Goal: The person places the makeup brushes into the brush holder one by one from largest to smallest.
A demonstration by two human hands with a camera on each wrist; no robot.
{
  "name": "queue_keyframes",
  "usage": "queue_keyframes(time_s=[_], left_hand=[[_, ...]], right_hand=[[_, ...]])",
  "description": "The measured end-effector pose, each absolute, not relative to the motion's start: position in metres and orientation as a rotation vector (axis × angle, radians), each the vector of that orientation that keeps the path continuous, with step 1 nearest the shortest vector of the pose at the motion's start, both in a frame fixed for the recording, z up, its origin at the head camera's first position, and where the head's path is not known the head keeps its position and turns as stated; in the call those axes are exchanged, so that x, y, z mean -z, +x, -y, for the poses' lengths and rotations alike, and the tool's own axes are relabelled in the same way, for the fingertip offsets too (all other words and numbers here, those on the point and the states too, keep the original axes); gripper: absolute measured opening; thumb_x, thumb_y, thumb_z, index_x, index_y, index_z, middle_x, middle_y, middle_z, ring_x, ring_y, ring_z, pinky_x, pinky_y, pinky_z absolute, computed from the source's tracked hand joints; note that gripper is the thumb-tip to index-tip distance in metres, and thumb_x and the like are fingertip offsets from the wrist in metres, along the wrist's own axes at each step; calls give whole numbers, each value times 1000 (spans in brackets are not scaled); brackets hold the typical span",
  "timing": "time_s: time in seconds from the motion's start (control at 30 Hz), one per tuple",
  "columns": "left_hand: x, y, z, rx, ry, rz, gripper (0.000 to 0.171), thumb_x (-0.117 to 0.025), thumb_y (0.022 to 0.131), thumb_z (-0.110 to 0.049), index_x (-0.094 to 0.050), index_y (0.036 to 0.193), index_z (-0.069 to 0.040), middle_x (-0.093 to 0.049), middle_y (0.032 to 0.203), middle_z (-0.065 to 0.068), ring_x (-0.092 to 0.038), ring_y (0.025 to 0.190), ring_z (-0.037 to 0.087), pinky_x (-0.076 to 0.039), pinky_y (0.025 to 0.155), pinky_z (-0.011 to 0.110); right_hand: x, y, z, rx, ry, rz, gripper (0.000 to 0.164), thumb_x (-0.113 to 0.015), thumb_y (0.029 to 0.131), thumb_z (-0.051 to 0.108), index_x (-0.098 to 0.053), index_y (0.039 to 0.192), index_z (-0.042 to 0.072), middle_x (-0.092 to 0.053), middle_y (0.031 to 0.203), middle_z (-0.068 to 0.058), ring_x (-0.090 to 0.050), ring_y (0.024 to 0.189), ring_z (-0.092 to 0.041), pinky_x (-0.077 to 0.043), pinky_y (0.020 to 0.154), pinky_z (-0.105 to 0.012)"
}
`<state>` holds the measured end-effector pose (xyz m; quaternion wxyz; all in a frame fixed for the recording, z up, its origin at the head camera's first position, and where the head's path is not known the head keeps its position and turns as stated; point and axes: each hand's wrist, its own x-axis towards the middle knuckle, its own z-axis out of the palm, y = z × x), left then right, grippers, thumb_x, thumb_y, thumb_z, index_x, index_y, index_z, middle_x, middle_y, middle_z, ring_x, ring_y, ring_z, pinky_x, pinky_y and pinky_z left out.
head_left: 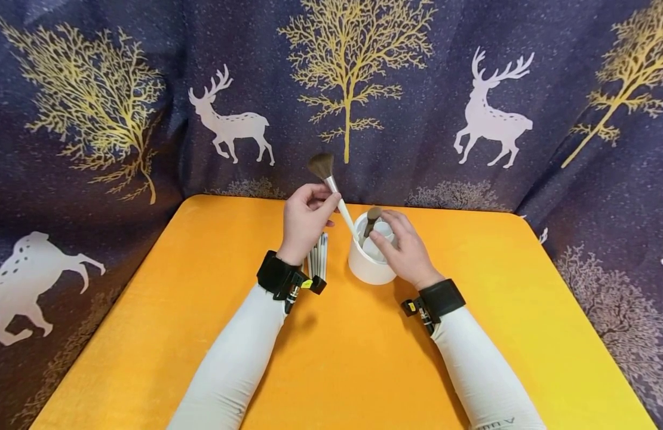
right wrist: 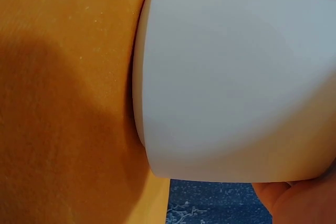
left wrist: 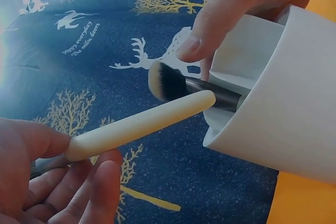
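White sleeves (head_left: 229, 358) reach over the orange counter (head_left: 358, 364). The right hand (head_left: 409, 251) is curled over the rim of the white cup (head_left: 370, 272), gripping it; a dark brush (head_left: 371, 224) leans inside. Slim sticks (head_left: 322, 257) lie beside the left hand (head_left: 301, 221), whose thumb and fingers pinch a white-handled brush (left wrist: 142, 124), bristles up, handle end near the rim. Behind hangs a deer-print curtain (head_left: 364, 143).
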<state>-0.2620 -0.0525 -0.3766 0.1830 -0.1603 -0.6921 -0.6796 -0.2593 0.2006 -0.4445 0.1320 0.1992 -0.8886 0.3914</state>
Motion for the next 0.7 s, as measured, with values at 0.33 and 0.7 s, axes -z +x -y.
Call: queue_keyframes(time_s=[0.33,0.7], left_hand=[[381,-263,49,1843,-498,1962,24,-80,105,-10,-75,126,1,-79,112,14,-79,91,28,-64,66,31],[383,-260,47,1676,-561,2045,23,-80,105,-13,-76,125,-1,-78,112,12,-74,91,22,-64,69,31]], right_hand=[[445,-260,-201,-1125,582,2575,65,-62,115,45,-53,163,4,-49,166,-17,-48,153,-40,-38,124,-62],[445,-259,-200,-1123,585,2578,70,-58,115,53,-51,164,4,-48,167,-16,-47,154,-40,-38,125,-63]])
